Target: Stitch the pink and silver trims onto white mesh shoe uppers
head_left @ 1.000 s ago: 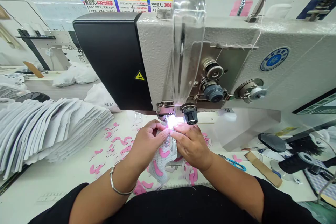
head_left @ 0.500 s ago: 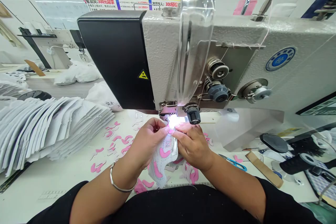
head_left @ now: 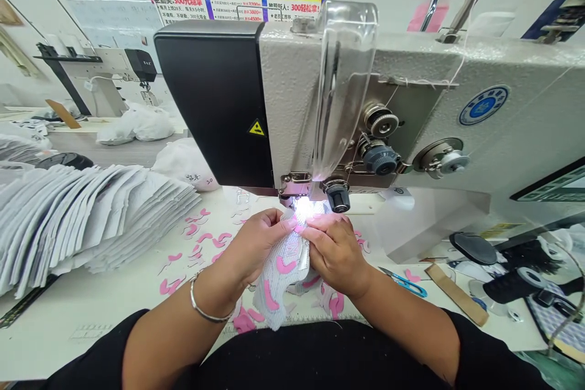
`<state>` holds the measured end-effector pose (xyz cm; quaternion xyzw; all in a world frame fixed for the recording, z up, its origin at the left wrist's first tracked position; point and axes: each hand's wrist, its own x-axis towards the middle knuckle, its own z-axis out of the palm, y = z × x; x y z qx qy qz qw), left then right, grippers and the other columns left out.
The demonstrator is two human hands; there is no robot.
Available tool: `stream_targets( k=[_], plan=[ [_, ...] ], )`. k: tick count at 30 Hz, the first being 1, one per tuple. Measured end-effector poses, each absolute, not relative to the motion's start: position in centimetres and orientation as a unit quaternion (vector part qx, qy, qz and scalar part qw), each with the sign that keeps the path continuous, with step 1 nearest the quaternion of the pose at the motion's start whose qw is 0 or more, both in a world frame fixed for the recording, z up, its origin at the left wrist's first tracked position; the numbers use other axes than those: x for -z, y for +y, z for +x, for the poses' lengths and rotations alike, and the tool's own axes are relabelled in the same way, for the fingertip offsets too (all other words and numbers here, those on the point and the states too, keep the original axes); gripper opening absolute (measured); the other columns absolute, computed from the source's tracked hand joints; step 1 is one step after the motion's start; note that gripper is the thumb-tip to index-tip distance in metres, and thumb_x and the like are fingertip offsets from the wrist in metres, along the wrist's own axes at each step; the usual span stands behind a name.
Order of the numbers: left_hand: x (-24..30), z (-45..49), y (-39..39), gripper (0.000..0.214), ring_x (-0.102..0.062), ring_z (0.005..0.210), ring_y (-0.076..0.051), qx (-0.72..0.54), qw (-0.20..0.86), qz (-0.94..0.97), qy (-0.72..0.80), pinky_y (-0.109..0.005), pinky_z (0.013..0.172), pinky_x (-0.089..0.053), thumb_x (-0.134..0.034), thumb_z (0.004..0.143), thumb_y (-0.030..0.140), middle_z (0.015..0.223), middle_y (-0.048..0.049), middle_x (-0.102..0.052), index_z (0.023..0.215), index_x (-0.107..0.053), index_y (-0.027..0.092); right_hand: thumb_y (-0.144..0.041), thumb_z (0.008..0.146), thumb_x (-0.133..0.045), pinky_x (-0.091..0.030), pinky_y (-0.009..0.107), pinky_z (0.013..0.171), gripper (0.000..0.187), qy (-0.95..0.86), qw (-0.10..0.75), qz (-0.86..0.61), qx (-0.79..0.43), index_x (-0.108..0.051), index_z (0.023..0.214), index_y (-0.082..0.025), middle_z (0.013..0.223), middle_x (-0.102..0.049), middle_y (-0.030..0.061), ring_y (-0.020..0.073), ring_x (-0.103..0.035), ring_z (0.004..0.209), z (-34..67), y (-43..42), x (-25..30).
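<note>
Above both hands: no room to lift straight up, sewing machine head (head_left: 292, 103) overhangs, black-knobbed tension dial (head_left: 339, 198) just over right hand (head_left: 336, 250). Between left hand (head_left: 260, 241) and right hand: narrow gap, filled by white mesh fabric piece (head_left: 274, 274). Left of left hand: low passage over flat pink curved cutouts (head_left: 194, 253), then tall fabric stack (head_left: 95, 219) blocks. Outside left forearm, toward body: bare tabletop (head_left: 146, 292), passable. Right of right forearm: blue-handled scissors (head_left: 406, 283), brown strip (head_left: 457, 294), then black thread cone (head_left: 514, 283) in the way.
</note>
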<state>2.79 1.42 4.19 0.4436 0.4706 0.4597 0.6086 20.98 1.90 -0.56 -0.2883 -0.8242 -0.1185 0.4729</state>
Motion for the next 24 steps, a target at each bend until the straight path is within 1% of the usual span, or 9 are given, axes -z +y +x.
stream_targets(
  k=[2, 4, 7, 9, 14, 17, 22, 24],
  plan=[
    [-4.2, 2.8, 1.8, 0.023, -0.047, 0.058, -0.009, -0.454, 0.607, 0.447, 0.475, -0.022, 0.054, -0.038, -0.075, 0.07, 0.026, 0.064, 0.0037, -0.051, 0.069, -0.054, 0.017, -0.009, 0.088, -0.055, -0.045, 0.04, 0.088, 0.029, -0.822, 0.47, -0.298, 0.119, -0.063, 0.114, -0.021, 0.105, -0.067, 0.0068, 0.0209, -0.059, 0.1, 20.9, 1.9, 0.4],
    [-4.4, 2.8, 2.2, 0.021, -0.052, 0.06, -0.011, -0.456, 0.621, 0.437, 0.464, -0.023, 0.057, -0.042, -0.076, 0.07, 0.026, 0.065, 0.0026, -0.055, 0.072, -0.058, 0.016, -0.011, 0.089, -0.055, -0.044, 0.039, 0.087, 0.026, -0.82, 0.465, -0.311, 0.121, -0.064, 0.112, -0.021, 0.105, -0.067, 0.0066, 0.0206, -0.059, 0.099, 20.8, 1.8, 0.2],
    [-5.0, 2.9, 2.7, 0.021, -0.059, 0.066, -0.015, -0.446, 0.654, 0.42, 0.444, -0.029, 0.065, -0.049, -0.078, 0.068, 0.026, 0.07, -0.0008, -0.061, 0.078, -0.064, 0.016, -0.013, 0.09, -0.055, -0.043, 0.039, 0.088, 0.023, -0.818, 0.456, -0.328, 0.125, -0.065, 0.111, -0.02, 0.105, -0.067, 0.0066, 0.0207, -0.059, 0.098, 20.6, 1.8, -0.2],
    [-5.4, 2.9, 2.8, 0.021, -0.061, 0.068, -0.016, -0.434, 0.67, 0.411, 0.44, -0.031, 0.068, -0.051, -0.08, 0.068, 0.025, 0.071, -0.0019, -0.063, 0.079, -0.065, 0.015, -0.014, 0.091, -0.055, -0.042, 0.039, 0.088, 0.022, -0.817, 0.454, -0.333, 0.126, -0.065, 0.11, -0.02, 0.105, -0.068, 0.0065, 0.0207, -0.059, 0.098, 20.6, 1.7, -0.3],
    [-5.7, 2.7, 2.9, 0.018, -0.058, 0.064, -0.014, -0.427, 0.685, 0.403, 0.431, -0.033, 0.07, -0.052, -0.08, 0.066, 0.019, 0.069, -0.0006, -0.061, 0.076, -0.065, 0.016, -0.014, 0.09, -0.055, -0.041, 0.038, 0.088, 0.022, -0.816, 0.454, -0.337, 0.124, -0.065, 0.109, -0.019, 0.106, -0.068, 0.0064, 0.0205, -0.058, 0.096, 20.5, 1.7, -0.2],
    [-5.6, 2.6, 3.0, 0.017, -0.058, 0.063, -0.014, -0.426, 0.673, 0.416, 0.44, -0.033, 0.071, -0.052, -0.079, 0.067, 0.02, 0.068, -0.0001, -0.06, 0.077, -0.066, 0.016, -0.014, 0.09, -0.055, -0.041, 0.039, 0.087, 0.022, -0.815, 0.453, -0.341, 0.12, -0.065, 0.109, -0.02, 0.105, -0.068, 0.0065, 0.0205, -0.058, 0.095, 20.5, 1.7, 0.0],
    [-5.5, 2.8, 3.0, 0.016, -0.064, 0.072, -0.02, -0.431, 0.658, 0.42, 0.453, -0.034, 0.072, -0.052, -0.077, 0.067, 0.02, 0.074, -0.004, -0.065, 0.079, -0.068, 0.015, -0.013, 0.09, -0.056, -0.041, 0.038, 0.086, 0.023, -0.812, 0.461, -0.338, 0.12, -0.065, 0.109, -0.02, 0.104, -0.068, 0.0061, 0.0205, -0.058, 0.094, 20.4, 1.8, 0.0],
    [-5.3, 2.8, 3.0, 0.015, -0.064, 0.072, -0.021, -0.435, 0.658, 0.417, 0.452, -0.034, 0.071, -0.052, -0.077, 0.067, 0.02, 0.074, -0.0046, -0.066, 0.078, -0.068, 0.015, -0.013, 0.089, -0.055, -0.042, 0.038, 0.086, 0.023, -0.812, 0.463, -0.334, 0.123, -0.064, 0.109, -0.02, 0.104, -0.068, 0.0061, 0.0203, -0.058, 0.093, 20.4, 1.8, -0.1]
  ],
)
